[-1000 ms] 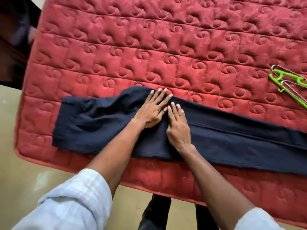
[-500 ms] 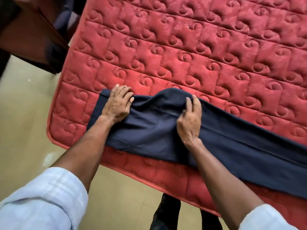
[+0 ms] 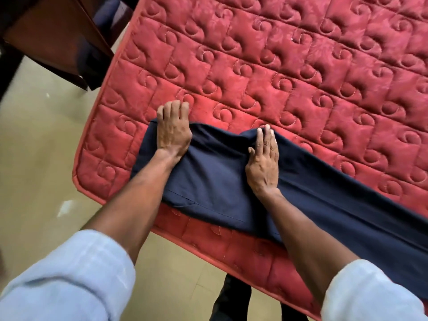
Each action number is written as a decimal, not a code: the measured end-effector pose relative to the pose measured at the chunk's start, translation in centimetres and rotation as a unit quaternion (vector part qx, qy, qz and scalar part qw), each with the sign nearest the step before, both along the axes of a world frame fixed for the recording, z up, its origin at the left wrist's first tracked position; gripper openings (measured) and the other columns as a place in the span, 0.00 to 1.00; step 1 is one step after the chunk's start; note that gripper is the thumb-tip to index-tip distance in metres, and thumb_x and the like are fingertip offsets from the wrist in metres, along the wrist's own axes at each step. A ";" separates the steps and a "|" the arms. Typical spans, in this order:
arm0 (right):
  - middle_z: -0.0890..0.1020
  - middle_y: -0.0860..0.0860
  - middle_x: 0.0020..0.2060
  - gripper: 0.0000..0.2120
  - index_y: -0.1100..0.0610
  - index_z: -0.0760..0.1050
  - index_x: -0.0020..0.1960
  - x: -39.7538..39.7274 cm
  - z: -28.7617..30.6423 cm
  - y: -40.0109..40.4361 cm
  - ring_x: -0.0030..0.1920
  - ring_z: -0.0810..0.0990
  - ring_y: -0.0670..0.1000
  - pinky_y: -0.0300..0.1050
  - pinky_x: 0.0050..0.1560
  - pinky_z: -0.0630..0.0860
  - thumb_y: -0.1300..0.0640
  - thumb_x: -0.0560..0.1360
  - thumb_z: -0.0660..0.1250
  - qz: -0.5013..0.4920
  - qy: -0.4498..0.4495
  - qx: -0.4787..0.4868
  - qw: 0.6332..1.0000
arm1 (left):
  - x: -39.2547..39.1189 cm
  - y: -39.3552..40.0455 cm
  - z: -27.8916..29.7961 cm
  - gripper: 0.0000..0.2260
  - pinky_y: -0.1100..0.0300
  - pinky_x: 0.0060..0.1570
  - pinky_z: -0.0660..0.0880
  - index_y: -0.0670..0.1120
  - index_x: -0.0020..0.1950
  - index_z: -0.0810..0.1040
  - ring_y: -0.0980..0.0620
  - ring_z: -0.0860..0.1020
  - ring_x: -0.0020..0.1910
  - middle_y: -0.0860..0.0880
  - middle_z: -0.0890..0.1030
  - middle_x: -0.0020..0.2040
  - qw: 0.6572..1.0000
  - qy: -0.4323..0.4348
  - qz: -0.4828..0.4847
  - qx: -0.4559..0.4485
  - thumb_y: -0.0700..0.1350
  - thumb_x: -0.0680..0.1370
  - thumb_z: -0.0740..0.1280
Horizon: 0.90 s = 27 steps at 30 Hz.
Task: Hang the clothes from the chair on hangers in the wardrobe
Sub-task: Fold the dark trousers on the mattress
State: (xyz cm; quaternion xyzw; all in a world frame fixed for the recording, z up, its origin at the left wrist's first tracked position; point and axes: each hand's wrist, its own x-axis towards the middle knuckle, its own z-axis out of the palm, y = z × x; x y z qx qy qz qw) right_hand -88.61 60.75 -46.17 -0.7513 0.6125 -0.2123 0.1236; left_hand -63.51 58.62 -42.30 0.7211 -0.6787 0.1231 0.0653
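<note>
- Dark navy trousers (image 3: 217,181) lie flat on the red quilted mattress (image 3: 278,66), extending from under both hands toward the lower right.
- Left hand (image 3: 172,130) — fingers curled over the trousers' far left corner, fingertips on the mattress beyond it.
- Right hand (image 3: 264,163) — fingers straight and together, pressing the fabric flat, a raised fold just left of it.

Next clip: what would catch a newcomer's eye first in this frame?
The red quilted mattress fills most of the view, with dark navy trousers laid along its near edge. The left hand rests at the trousers' left end with fingers curled at the far edge, while the right hand presses flat on the middle.
</note>
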 end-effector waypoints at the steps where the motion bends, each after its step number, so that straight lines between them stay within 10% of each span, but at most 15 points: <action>1: 0.60 0.63 0.75 0.24 0.61 0.61 0.74 0.4 0.5 0.0 0.75 0.58 0.62 0.56 0.76 0.55 0.64 0.78 0.59 -0.003 -0.003 -0.016 1.000 | -0.5 0.8 0.1 0.12 0.47 0.60 0.65 0.42 0.60 0.73 0.41 0.72 0.54 0.41 0.77 0.55 0.998 0.013 -0.052 -0.043 0.39 0.77 0.61; 4: 0.64 0.63 0.70 0.22 0.61 0.71 0.64 1.3 1.5 0.3 0.69 0.63 0.65 0.56 0.76 0.56 0.70 0.71 0.61 0.091 0.005 -0.082 0.993 | -1.6 3.6 -0.9 0.11 0.46 0.65 0.65 0.40 0.60 0.74 0.40 0.72 0.59 0.39 0.78 0.59 0.980 0.056 -0.187 -0.040 0.43 0.80 0.63; 7: 0.71 0.61 0.70 0.18 0.62 0.74 0.66 0.6 0.9 0.4 0.70 0.68 0.62 0.56 0.75 0.58 0.61 0.76 0.64 0.189 0.063 -0.060 0.978 | -0.8 5.6 -2.2 0.21 0.47 0.73 0.62 0.38 0.70 0.72 0.39 0.68 0.71 0.38 0.72 0.70 0.986 0.106 -0.109 0.068 0.50 0.81 0.60; 13: 0.53 0.53 0.79 0.35 0.58 0.51 0.79 0.1 0.6 -2.2 0.79 0.47 0.55 0.52 0.77 0.41 0.36 0.81 0.46 0.029 0.167 0.110 0.979 | -0.5 6.3 -2.1 0.35 0.50 0.78 0.48 0.42 0.81 0.49 0.46 0.46 0.80 0.44 0.49 0.81 0.977 0.085 0.015 0.194 0.62 0.81 0.51; 27: 0.52 0.51 0.79 0.33 0.55 0.51 0.80 -4.4 0.7 6.2 0.79 0.48 0.53 0.53 0.77 0.41 0.39 0.80 0.48 -0.030 0.132 0.156 0.978 | -5.7 11.3 -2.4 0.37 0.40 0.76 0.45 0.43 0.81 0.51 0.43 0.47 0.80 0.42 0.49 0.81 0.962 0.094 0.101 0.234 0.67 0.80 0.47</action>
